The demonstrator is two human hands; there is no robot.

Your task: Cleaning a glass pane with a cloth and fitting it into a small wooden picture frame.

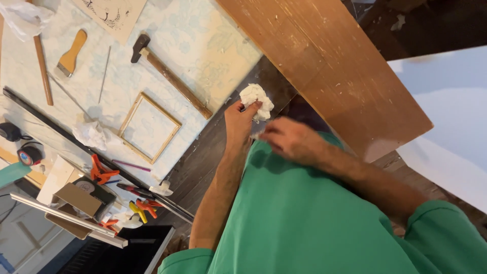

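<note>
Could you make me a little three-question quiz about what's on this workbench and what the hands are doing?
1. True or false: the left hand grips a crumpled white wad.
2. What lies nearest the hammer? A) small wooden frame B) tape measure C) orange clamps
3. What colour is the person's shirt?

Key: 1 true; 2 A; 3 green.

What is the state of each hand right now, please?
Left hand: closed, fingers pinching a crumpled white tissue.
Right hand: blurred, close beside the tissue; whether it grips anything cannot be told.
</note>
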